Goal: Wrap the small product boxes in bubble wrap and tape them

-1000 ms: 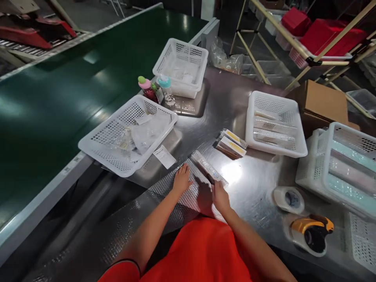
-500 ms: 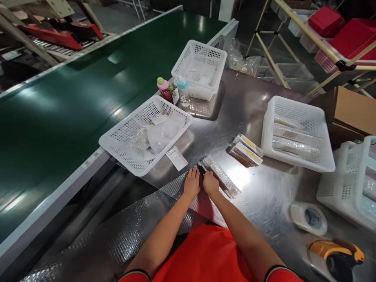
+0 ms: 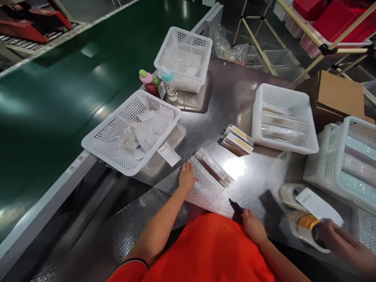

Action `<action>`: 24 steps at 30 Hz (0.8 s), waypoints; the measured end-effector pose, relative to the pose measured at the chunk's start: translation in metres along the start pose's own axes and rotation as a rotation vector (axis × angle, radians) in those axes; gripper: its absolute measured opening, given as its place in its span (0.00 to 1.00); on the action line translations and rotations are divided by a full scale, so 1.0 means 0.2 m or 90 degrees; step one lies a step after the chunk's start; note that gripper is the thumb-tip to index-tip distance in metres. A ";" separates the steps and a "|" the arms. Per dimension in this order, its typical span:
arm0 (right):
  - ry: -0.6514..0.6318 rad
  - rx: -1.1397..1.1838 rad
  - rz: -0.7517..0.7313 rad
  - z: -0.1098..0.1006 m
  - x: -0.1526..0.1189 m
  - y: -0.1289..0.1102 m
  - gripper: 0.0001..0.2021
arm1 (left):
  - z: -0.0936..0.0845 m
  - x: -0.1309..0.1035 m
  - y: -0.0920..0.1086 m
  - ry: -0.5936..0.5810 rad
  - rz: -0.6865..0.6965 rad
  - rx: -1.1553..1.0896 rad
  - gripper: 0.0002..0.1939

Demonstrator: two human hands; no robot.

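My left hand (image 3: 187, 176) lies flat on a sheet of bubble wrap (image 3: 205, 182), fingers stretched out. Just right of it, a flat bundle in bubble wrap (image 3: 215, 167) rests slantwise on the sheet's edge. My right hand (image 3: 254, 226) is closed round a dark, narrow tool (image 3: 237, 209), low at the front of the metal table; its exact kind is unclear. A white label slip (image 3: 169, 154) lies beyond my left hand, beside the basket. Small packs with yellow-and-white labels (image 3: 237, 141) lie past the bundle.
White baskets (image 3: 129, 166) stand left, behind and at right (image 3: 289, 145). Two drink bottles (image 3: 170, 88) stand by the conveyor belt (image 3: 58, 102). At right, another person's hand (image 3: 343, 241) is near a white paper (image 3: 319, 205) and rolls of tape (image 3: 290, 194). A cardboard box (image 3: 337, 92) sits behind.
My right hand has moved from beside my left to the lower right with the dark tool. My left hand has opened out on the bubble wrap. Another person's hand and a paper have appeared at right.
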State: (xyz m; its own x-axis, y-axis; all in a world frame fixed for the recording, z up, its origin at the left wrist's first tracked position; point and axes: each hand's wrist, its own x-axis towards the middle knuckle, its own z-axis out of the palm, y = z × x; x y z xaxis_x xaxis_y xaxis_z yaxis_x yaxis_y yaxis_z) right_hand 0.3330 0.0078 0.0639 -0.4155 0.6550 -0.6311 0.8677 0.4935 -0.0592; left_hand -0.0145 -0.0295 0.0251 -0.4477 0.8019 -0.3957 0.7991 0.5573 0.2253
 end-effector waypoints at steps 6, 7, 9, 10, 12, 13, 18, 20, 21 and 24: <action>0.173 0.016 0.181 0.10 -0.09 0.24 0.18 | 0.05 -0.01 -0.01 0.040 0.012 0.015 0.42; 0.195 0.012 0.194 0.08 -0.04 0.20 0.19 | 0.06 -0.01 -0.01 0.062 0.018 0.019 0.42; 0.221 0.007 0.204 0.05 0.05 0.11 0.19 | 0.08 -0.01 -0.02 0.096 0.029 0.030 0.41; 0.228 0.009 0.211 0.04 0.08 0.08 0.19 | 0.09 -0.01 -0.03 0.101 0.028 0.035 0.41; 0.235 0.017 0.235 0.03 0.12 0.08 0.18 | 0.09 -0.02 -0.04 0.087 0.016 0.038 0.41; 0.239 0.021 0.253 0.03 0.12 0.09 0.18 | 0.10 -0.02 -0.04 0.079 0.008 0.036 0.41; 0.371 0.022 0.312 -0.04 0.16 0.12 0.22 | 0.06 -0.04 -0.02 0.137 -0.002 0.025 0.30; 0.398 0.045 0.173 -0.12 0.24 0.00 0.22 | 0.02 -0.04 -0.01 0.151 -0.025 0.034 0.24; 0.389 0.061 0.079 -0.17 0.28 -0.09 0.21 | 0.00 -0.04 0.00 0.149 -0.040 0.044 0.21; 0.334 0.074 -0.136 -0.32 0.44 -0.35 0.17 | -0.04 -0.03 0.01 0.124 -0.066 0.075 0.17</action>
State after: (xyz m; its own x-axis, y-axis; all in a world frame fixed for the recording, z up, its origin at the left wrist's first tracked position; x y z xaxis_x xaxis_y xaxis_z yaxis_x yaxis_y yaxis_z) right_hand 0.2187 0.0677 0.0628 -0.6382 0.7588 -0.1296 0.7620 0.5988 -0.2465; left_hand -0.0132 -0.0316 0.0360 -0.5902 0.7741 -0.2291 0.7807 0.6195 0.0821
